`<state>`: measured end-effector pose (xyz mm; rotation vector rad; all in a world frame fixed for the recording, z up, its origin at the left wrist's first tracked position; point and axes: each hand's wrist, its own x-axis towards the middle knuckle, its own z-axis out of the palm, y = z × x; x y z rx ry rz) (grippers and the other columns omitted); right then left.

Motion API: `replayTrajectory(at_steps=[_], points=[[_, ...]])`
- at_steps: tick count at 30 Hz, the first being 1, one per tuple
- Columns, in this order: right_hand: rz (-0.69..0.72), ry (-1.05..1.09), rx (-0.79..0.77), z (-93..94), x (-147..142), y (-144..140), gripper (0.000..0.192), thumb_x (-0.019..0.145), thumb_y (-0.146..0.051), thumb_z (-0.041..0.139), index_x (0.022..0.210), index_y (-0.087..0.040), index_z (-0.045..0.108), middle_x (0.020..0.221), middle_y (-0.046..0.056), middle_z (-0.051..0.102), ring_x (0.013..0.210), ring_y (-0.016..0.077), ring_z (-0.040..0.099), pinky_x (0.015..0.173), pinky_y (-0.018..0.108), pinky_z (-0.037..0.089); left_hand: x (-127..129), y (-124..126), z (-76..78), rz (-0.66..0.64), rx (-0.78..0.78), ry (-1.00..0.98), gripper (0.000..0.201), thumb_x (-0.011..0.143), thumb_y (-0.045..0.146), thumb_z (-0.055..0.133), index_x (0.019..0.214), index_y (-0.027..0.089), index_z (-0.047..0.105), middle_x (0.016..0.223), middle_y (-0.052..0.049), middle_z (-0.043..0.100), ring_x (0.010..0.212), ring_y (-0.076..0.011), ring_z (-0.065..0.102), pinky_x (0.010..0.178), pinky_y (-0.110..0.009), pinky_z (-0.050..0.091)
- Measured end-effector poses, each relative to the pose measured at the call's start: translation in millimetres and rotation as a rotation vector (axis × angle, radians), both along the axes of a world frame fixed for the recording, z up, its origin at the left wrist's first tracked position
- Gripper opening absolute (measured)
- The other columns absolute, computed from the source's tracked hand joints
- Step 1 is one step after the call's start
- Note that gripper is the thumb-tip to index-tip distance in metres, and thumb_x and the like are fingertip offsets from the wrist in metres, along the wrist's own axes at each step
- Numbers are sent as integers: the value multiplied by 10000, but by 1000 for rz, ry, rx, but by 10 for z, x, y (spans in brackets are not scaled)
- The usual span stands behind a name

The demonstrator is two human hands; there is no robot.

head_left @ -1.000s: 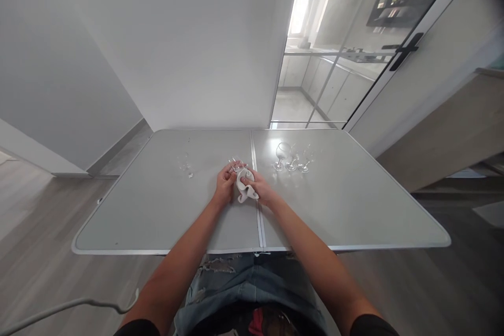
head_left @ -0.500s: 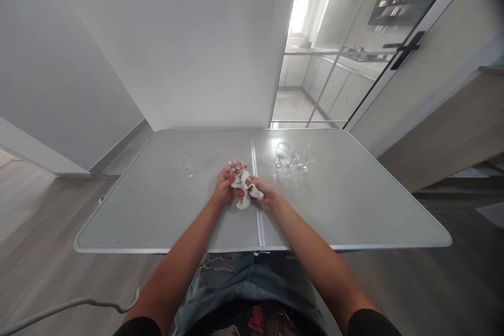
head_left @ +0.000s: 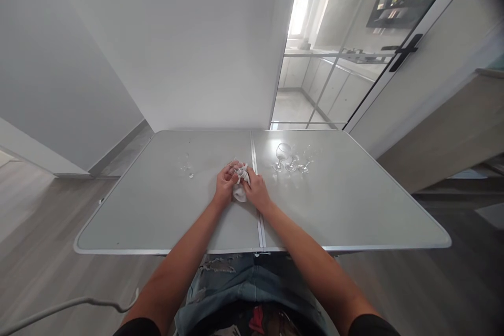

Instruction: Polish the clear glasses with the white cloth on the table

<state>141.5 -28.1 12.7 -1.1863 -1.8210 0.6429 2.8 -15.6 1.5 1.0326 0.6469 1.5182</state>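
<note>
My left hand (head_left: 224,181) is closed around a clear drinking glass (head_left: 236,165), which my fingers and the cloth partly hide. Bunched against the glass is a white cloth (head_left: 240,193), gripped by my right hand (head_left: 256,187). Both hands are close together above the table, just left of its middle seam. The exact shape of the held glass cannot be made out.
On the right half of the grey folding table (head_left: 334,210) stand several stemmed glasses (head_left: 282,152) in a group. Another clear glass (head_left: 184,165) is at the left, faint against the tabletop. A wall and a glass door (head_left: 331,73) border the far side.
My right hand has turned over and moved up against the glass, its back now facing me. The cloth has gathered closer between both hands; its loose end on the right has been drawn in.
</note>
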Motion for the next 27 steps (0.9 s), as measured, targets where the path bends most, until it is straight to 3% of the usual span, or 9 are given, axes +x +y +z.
replayTrajectory(at_steps=[2, 5, 8, 10, 13, 18, 20, 23, 27], points=[[112, 245, -185, -12, -11, 28, 245, 908, -433, 526, 915, -202, 609, 743, 20, 626, 665, 177, 531, 664, 289, 389, -12, 5, -4, -8, -20, -28, 654, 692, 471, 862, 1230, 170, 643, 1276, -175, 676, 1128, -283, 671, 962, -376, 519], [259, 603, -552, -20, 1, 73, 423, 820, -612, 601, 743, -198, 559, 641, 3, 573, 566, 144, 480, 575, 277, 377, -31, 3, -1, -22, -39, -54, 642, 703, 496, 847, 1213, 157, 654, 1242, -175, 694, 1110, -285, 680, 953, -381, 524], [430, 746, -855, 11, 63, 81, 452, 765, -644, 635, 727, -201, 554, 609, 18, 579, 546, 157, 503, 567, 300, 413, -41, -17, 15, -86, -48, -56, 651, 715, 522, 830, 1219, 149, 654, 1236, -179, 696, 1067, -287, 696, 910, -383, 542], [538, 746, -947, 37, 105, 68, 424, 769, -625, 622, 740, -206, 558, 594, 19, 573, 568, 175, 528, 601, 322, 444, -38, -28, 23, -129, -45, -44, 667, 718, 535, 823, 1230, 145, 651, 1242, -184, 691, 1059, -289, 697, 878, -375, 552], [490, 623, -829, 47, 116, 45, 392, 796, -595, 595, 772, -205, 567, 628, 27, 592, 613, 193, 559, 645, 335, 458, -23, -15, 13, -122, -39, -40, 669, 728, 528, 818, 1246, 144, 640, 1234, -186, 693, 1122, -298, 675, 908, -380, 546], [26, 71, -80, 11, 56, 28, 211, 895, -350, 505, 931, -192, 640, 877, 76, 676, 863, 223, 598, 847, 355, 418, -5, 47, -25, -20, 20, -37, 667, 684, 450, 875, 1235, 157, 637, 1281, -187, 670, 1191, -291, 644, 1050, -406, 477], [-24, -8, 37, 5, 40, 32, 206, 904, -299, 485, 965, -193, 651, 930, 79, 683, 904, 222, 590, 872, 352, 399, -12, 50, -18, 0, 28, -35, 682, 670, 448, 884, 1238, 161, 636, 1292, -189, 664, 1191, -289, 644, 1064, -408, 468], [87, 163, -130, 7, 14, 43, 247, 898, -408, 547, 817, -192, 635, 750, 24, 635, 718, 178, 552, 713, 298, 402, -37, 30, 16, -36, 5, -31, 694, 675, 463, 877, 1252, 161, 636, 1310, -195, 653, 1165, -291, 655, 1021, -399, 497], [312, 634, -604, 19, -7, 47, 345, 778, -522, 693, 753, -190, 603, 646, -1, 588, 585, 153, 531, 589, 285, 411, -61, 10, 48, -95, -27, -31, 688, 701, 503, 846, 1259, 155, 647, 1307, -195, 655, 1098, -283, 680, 940, -385, 536]])
